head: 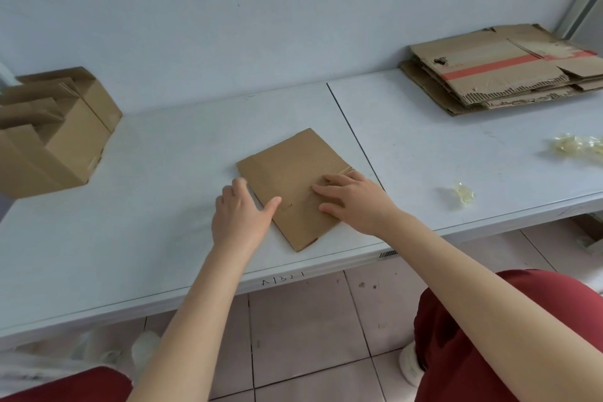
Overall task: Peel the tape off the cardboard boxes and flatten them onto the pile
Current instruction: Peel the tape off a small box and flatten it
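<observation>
A small flattened cardboard box (287,170) lies flat on the white table (163,232), near its front edge. My right hand (354,201) presses down on the box's right side with straight fingers. My left hand (239,214) rests at the box's left edge, its thumb lying on the cardboard and its fingers on the table beside it. A pile of flattened boxes (502,75), the top one with a red stripe, sits at the back right.
An upright cardboard box (55,137) with smaller boxes standing inside is at the left. Crumpled clear tape (463,194) lies right of my hands, more crumpled tape (577,145) at the far right. A seam (352,127) splits the tabletop.
</observation>
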